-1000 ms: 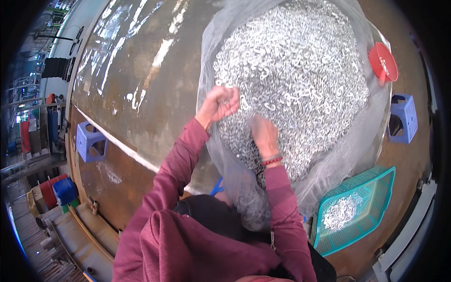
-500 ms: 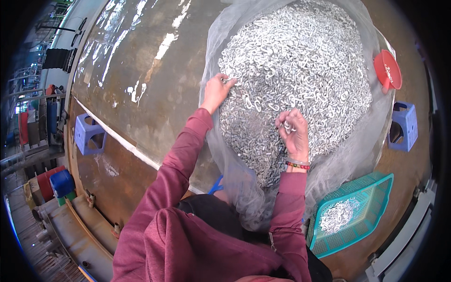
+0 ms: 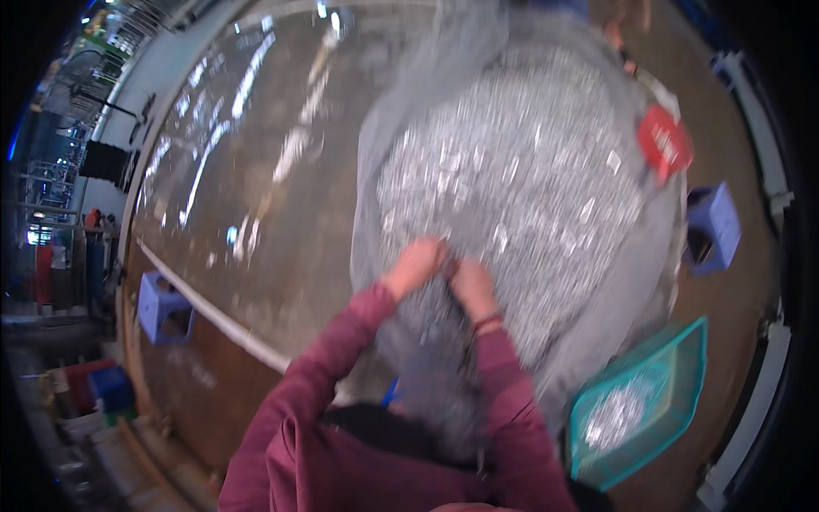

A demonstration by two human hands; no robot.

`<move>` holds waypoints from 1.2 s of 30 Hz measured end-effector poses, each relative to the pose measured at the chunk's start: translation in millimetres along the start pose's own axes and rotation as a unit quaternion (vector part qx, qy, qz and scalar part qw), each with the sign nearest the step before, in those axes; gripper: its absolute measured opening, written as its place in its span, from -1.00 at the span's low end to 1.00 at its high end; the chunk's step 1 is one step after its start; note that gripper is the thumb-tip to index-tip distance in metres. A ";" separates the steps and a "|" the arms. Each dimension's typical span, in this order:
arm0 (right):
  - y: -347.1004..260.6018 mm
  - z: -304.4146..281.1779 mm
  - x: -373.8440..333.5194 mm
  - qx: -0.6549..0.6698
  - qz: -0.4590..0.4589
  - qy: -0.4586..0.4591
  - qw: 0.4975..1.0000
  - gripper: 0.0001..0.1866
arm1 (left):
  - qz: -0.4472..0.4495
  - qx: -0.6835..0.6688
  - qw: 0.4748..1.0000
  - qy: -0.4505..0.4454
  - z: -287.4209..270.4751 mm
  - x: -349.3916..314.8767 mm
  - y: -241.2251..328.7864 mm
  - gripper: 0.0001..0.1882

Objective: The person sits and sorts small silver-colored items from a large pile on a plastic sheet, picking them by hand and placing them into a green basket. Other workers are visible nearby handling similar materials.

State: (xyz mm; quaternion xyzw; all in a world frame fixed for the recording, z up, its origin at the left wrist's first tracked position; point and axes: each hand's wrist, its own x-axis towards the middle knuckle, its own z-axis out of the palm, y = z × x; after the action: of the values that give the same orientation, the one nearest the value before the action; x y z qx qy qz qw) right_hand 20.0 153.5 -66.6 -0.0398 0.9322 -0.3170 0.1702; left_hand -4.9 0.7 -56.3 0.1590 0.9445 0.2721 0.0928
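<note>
Motion smears this view. A wide heap (image 3: 546, 179) of small silvery-white pieces lies on grey mesh netting (image 3: 368, 183); singly they are blurred, though they showed as curved, hook-like bits earlier. My left hand (image 3: 418, 263) and my right hand (image 3: 472, 288) are close together over the near left part of the heap. On both, the fingers look bent and closed, fingertips almost meeting. Whatever they pinch is too blurred to name. At right, a teal plastic basket (image 3: 680, 427) contains a small pile of the white pieces (image 3: 614, 416).
A red bowl (image 3: 665, 143) with pale pieces sits at the heap's right edge. Blue plastic stools stand at left (image 3: 162, 309) and right (image 3: 715, 229). Wet, shiny sheeting (image 3: 264, 94) spreads on the left. Another person's arm (image 3: 616, 36) seems to show, blurred, at the top right.
My hands have come together and nearer to me, the left from the heap's left edge, the right leftward. The view has shifted. A blurred arm-like shape has appeared at the top right.
</note>
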 end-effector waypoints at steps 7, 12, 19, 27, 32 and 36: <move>24.4 -49.8 -25.9 0.166 0.018 0.019 0.986 -0.68 | -0.019 -0.120 0.992 0.019 -40.4 -0.4 -0.8 -0.77; 18.0 -80.7 -34.6 0.689 0.055 -0.105 0.715 -0.75 | -0.220 -0.513 0.827 -0.071 -53.4 2.3 2.3 -0.70; 23.7 -84.3 -40.5 0.798 -0.094 -0.060 0.592 -0.76 | -0.184 -0.817 0.546 0.017 -42.5 -16.2 -21.1 -0.85; 27.7 -68.8 0.3 0.343 0.000 0.016 0.939 -0.81 | -0.056 0.075 0.996 -0.010 3.7 -20.8 -35.3 -0.76; 38.6 -13.5 6.1 -0.048 -0.086 0.107 0.989 -0.81 | -0.021 -0.018 1.000 -0.002 -9.6 -23.0 -27.4 -0.79; 37.6 -22.0 -8.5 0.233 -0.088 0.063 0.966 -0.78 | -0.083 -0.536 0.840 0.031 -36.3 -15.8 -16.0 -0.80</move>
State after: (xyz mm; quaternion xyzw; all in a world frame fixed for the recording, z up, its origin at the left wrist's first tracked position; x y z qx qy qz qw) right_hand 21.7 197.7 -70.6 -0.0608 0.8342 -0.5412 0.0871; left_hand -3.7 -35.3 -33.3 -0.0028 0.6631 0.7320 0.1564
